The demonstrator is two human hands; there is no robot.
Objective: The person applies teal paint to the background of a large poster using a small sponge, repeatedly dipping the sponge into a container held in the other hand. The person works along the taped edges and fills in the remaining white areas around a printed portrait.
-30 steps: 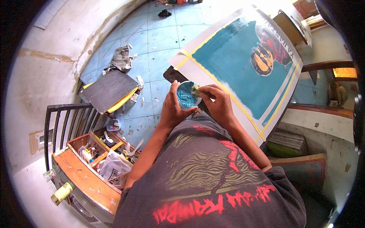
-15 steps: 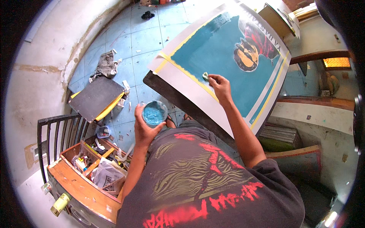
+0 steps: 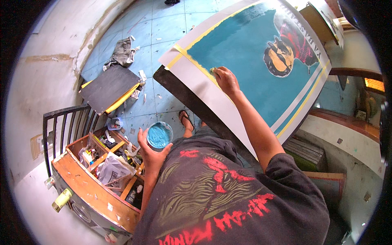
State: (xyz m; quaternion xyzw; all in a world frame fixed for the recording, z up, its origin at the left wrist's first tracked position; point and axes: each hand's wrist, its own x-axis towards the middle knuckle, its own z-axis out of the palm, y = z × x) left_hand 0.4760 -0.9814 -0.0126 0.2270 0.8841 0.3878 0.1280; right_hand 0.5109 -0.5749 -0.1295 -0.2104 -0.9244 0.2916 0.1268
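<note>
My left hand (image 3: 153,154) is wrapped round a clear plastic cup (image 3: 159,135) of thick blue paint, held upright before my body. In my right hand (image 3: 227,81) the fingers pinch a small pale-green wad (image 3: 212,70); whether it is sponge or cloth I cannot tell. That wad touches the painting (image 3: 241,49) close to the yellow masking tape (image 3: 198,64) along its near left edge. Teal paint covers most of the sheet around a portrait figure (image 3: 280,57). White margins (image 3: 192,84) surround the taped area, and a dark board (image 3: 179,92) lies underneath.
On the left, an open wooden drawer unit (image 3: 98,192) holds tools and bags beside a black metal railing (image 3: 67,122). A dark flat panel (image 3: 110,89) and a grey cloth (image 3: 123,52) lie on the blue tiled floor (image 3: 153,53). Stacked boards (image 3: 305,149) stand at right.
My right hand has moved left along the taped edge, bringing the wad nearer the corner. The left hand still holds the cup, now slightly lower. The whole view has shifted.
</note>
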